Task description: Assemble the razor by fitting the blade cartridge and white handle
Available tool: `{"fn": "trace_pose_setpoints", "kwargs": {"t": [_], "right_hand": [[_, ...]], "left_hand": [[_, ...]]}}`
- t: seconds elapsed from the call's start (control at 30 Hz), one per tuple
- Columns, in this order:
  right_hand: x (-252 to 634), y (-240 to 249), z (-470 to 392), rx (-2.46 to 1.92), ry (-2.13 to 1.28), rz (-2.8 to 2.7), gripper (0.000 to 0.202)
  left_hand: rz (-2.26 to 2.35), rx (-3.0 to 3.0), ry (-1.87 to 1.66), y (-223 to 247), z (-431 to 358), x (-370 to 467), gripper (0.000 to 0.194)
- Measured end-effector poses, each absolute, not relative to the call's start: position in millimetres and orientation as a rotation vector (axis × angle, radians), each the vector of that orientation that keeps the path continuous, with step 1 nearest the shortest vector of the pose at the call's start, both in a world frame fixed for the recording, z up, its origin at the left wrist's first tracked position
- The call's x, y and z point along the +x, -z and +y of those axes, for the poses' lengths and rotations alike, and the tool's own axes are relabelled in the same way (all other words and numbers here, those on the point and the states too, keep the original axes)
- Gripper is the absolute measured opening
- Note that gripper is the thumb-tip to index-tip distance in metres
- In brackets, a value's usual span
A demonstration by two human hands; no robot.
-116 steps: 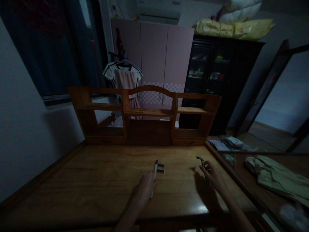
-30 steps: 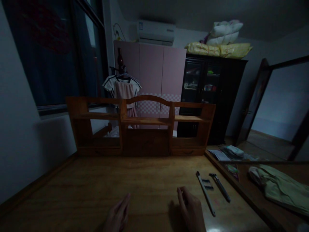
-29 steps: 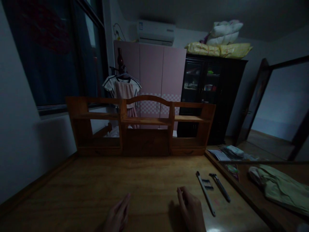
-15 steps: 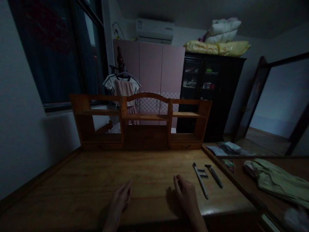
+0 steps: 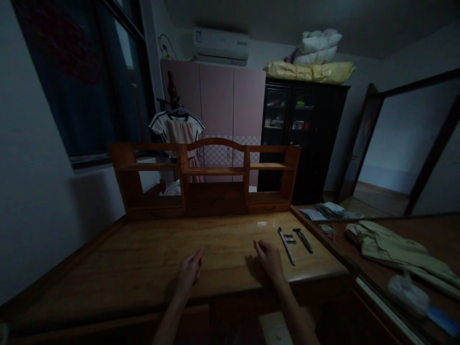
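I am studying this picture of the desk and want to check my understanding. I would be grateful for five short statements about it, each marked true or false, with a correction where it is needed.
1. In the picture, the long pale tool lies between the right hand and the dark tool. True.
2. The left hand grips the dark tool. False: no object shows in the left hand; the dark tool lies on the desktop.
3. The small dark pieces lie left of the long pale tool. False: they lie to its right, between the two tools.
4. The yellow packages lie on top of the black cabinet. True.
5. The green cloth lies on the desktop. False: it lies beyond the desktop's right edge.
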State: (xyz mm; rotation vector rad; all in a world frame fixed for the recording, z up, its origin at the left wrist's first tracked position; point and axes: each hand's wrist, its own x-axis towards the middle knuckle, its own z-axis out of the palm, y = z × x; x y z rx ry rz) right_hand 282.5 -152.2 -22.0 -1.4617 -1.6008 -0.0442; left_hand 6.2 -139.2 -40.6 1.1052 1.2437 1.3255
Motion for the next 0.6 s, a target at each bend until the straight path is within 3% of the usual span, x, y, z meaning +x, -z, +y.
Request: {"fn": "trace_pose_setpoints", "kwargs": {"t": [0.17,0.33,0.5,0.6], "right_hand": [[320.3,5.2,-156.3,-1.504,0.072,-1.584,0.043],[411.3,-27.8,-150.0,-1.843,0.217,-1.595,0.029],[471.9,-33.4,-135.4,-2.185,0.104,-1.765,0.037],[488.1,-22.2,-126.0,-2.259,0.004,-1.834,0.044]], "left_hand": [[1.217,1.145,-1.319,39.6,-142.7,8.5,0.046],[1.261,1.146,-1.277,43.2,-140.5,5.1,0.05],[1.346,1.31,-1.307,30.1,-149.9,11.5,0.05],[1.3,1.614,-1.284,6.8,-161.2,57.0,0.046]]}}
